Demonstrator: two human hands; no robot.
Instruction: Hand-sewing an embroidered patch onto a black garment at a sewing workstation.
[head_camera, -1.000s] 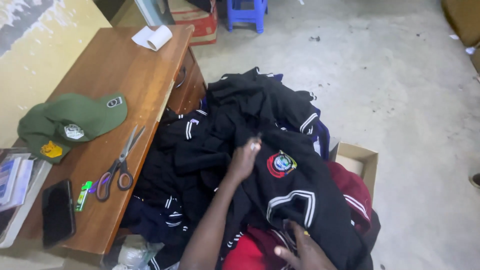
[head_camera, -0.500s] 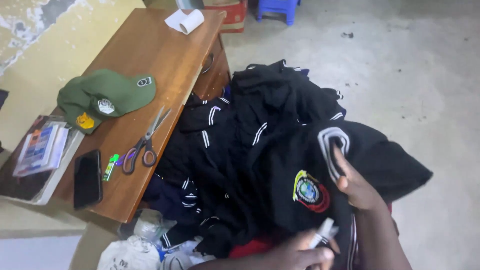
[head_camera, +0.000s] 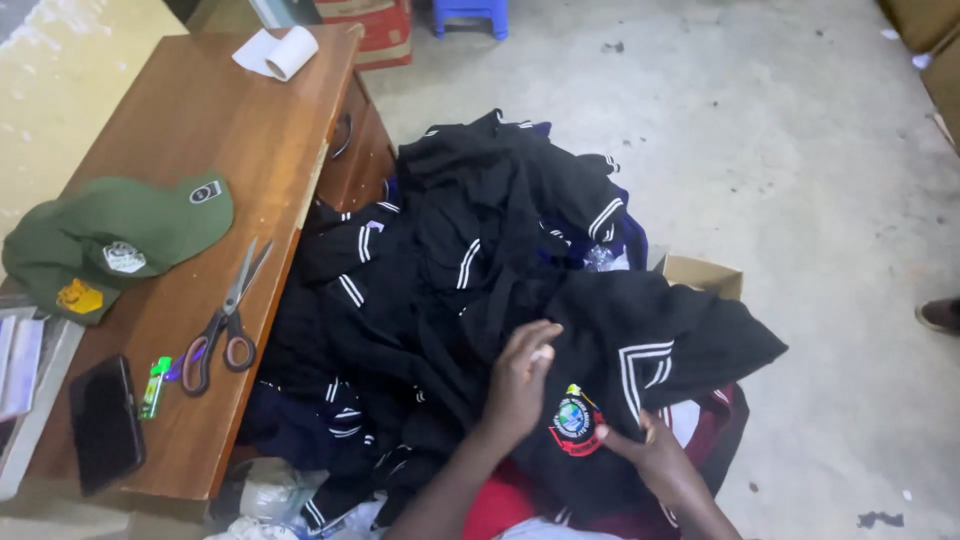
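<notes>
A black garment (head_camera: 680, 340) with white stripe trim and a round colourful crest (head_camera: 573, 420) lies on top of a pile of similar black clothes (head_camera: 480, 240). My left hand (head_camera: 520, 385) rests on the black fabric just left of the crest, fingers curled into the cloth. Just below and right of the crest, my right hand (head_camera: 655, 460) pinches the same garment. Red fabric (head_camera: 500, 505) shows under the garment near my arms.
A wooden desk (head_camera: 200, 110) on the left holds a green cap (head_camera: 120, 235), scissors (head_camera: 225, 320), a black phone (head_camera: 103, 420), a green lighter (head_camera: 153, 385) and a paper roll (head_camera: 280, 50). A cardboard box (head_camera: 705, 275) sits behind the pile on the concrete floor. Someone's shoe (head_camera: 940, 315) is at the right edge.
My left hand has come up from the bottom edge onto the fabric beside the crest. My right hand has dropped from the white-trimmed part to below the crest. The view has shifted.
</notes>
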